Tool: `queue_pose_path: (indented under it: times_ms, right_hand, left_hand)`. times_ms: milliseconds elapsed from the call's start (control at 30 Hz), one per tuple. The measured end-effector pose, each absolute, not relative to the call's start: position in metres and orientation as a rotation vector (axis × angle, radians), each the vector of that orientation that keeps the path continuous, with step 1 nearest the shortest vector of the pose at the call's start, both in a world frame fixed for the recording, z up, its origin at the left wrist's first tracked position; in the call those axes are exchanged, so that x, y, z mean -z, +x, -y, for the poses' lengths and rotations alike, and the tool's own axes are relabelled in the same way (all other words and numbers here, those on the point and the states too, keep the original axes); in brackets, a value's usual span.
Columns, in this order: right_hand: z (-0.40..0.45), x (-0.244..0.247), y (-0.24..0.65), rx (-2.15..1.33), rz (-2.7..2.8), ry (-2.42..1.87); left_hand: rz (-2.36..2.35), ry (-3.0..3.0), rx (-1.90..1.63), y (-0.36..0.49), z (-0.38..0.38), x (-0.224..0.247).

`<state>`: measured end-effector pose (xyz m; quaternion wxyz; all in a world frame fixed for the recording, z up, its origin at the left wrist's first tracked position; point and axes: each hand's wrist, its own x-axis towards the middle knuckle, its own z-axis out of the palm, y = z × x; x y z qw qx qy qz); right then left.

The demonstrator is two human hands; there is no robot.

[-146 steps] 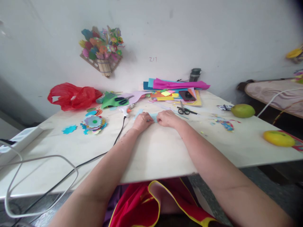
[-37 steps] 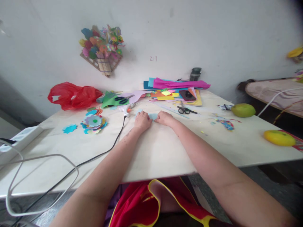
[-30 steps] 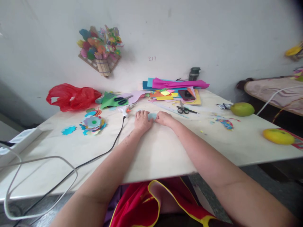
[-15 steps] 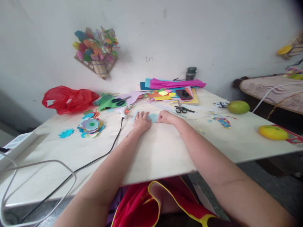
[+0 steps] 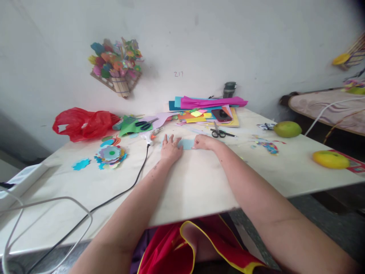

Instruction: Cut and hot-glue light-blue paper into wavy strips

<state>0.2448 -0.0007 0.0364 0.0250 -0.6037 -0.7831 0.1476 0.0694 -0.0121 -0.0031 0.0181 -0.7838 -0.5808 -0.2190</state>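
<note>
A light blue paper strip (image 5: 187,144) lies on the table between my two hands. My left hand (image 5: 171,147) rests flat over its left part, with the fingers spread. At the strip's right end is my right hand (image 5: 202,142), its fingers curled closed on the paper edge; the fingertips are partly hidden. Just left of my left hand lies a white glue gun (image 5: 148,137) with an orange part near its tip and a black cord.
Flower-shaped paper cutouts (image 5: 110,154) are stacked at left near a red plastic bag (image 5: 85,122). Dark-handled scissors (image 5: 145,124) lie on green paper; other scissors (image 5: 218,131) lie beside a pen. Coloured sheets (image 5: 211,102) and a phone (image 5: 221,115) are at the back, mangoes (image 5: 330,159) at right.
My right hand has shifted slightly right, and more of the light blue paper shows between my hands. My left hand stays flat on it. The view has tilted slightly.
</note>
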Motion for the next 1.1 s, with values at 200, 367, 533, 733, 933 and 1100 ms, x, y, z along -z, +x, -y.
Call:
queue_pose_path:
  times_ms: [200, 367, 533, 733, 933, 1100]
  right_hand:
    - [0.003, -0.04, 0.243, -0.473, 2.403, -1.874]
    - [0.006, -0.042, 0.247, -0.565, 2.369, -1.811]
    - [0.003, -0.039, 0.253, -0.638, 2.338, -1.761]
    - [-0.003, -0.034, 0.257, -0.68, 2.341, -1.711]
    - [0.0, -0.037, 0.256, -0.673, 2.321, -1.762]
    - [0.001, -0.038, 0.255, -0.697, 2.324, -1.755]
  left_hand:
    - [1.488, -2.505, 0.666, 0.077, 0.019, -0.001]
    - [1.595, -2.639, 0.834, 0.075, 0.01, 0.002]
    - [1.672, -2.703, 0.853, 0.072, 0.011, -0.004]
    - [1.734, -2.791, 0.912, 0.069, 0.007, -0.003]
    - [1.798, -2.82, 0.941, 0.068, 0.001, 0.001]
    - [1.841, -2.801, 0.987, 0.07, -0.001, 0.004]
